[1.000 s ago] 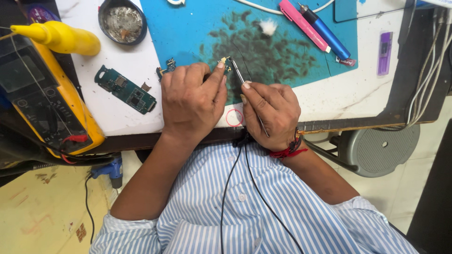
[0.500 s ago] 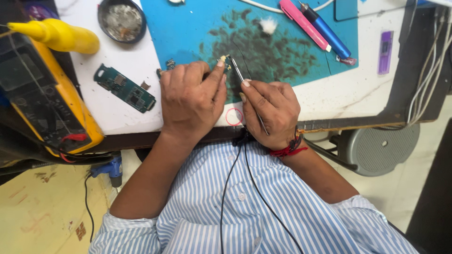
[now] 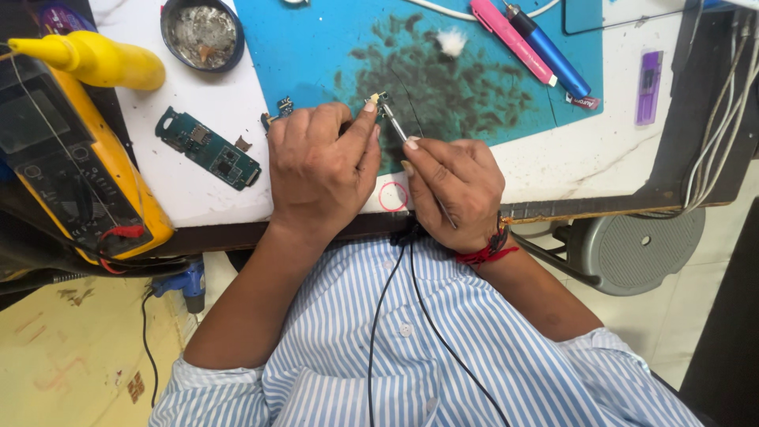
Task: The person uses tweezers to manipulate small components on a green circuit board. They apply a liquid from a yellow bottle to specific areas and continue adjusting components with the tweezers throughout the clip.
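A: Head view, only one. Left hand [image 3: 320,170]?

B: Fingers pinched on a small electronic part [image 3: 378,99], held at the fingertips over the stained blue work mat [image 3: 316,47], about 1 o'clock from the knuckles. Grasping, not flat.

A: Right hand [image 3: 455,190]?

B: Clenched pen-style around thin metal tweezers [image 3: 395,122]. The tips run up toward 11 o'clock and meet the part right beside the left index finger. Red thread band on that wrist.

A: Surroundings, quick.

B: Green circuit board [image 3: 208,149] at 9 o'clock of the left hand, lying on the white tabletop [image 3: 198,198]. Yellow multimeter [image 3: 71,166] further out at 9. Yellow squeeze bottle [image 3: 87,59] at 10, round tin of solder residue [image 3: 202,33] at 11. Pink pen [image 3: 510,39] and blue pen [image 3: 549,54] side by side at 1 o'clock, purple lighter-like stick [image 3: 648,87] at 2. White fluff ball [image 3: 452,41] at 12 on the mat.

A: Doing this step well?

B: My read: keep both wrists braced on the table edge, hold the part steady with the left pinch, let only the tweezer tips move, light pressure so the piece doesn't flick off into the mat's dark stains.
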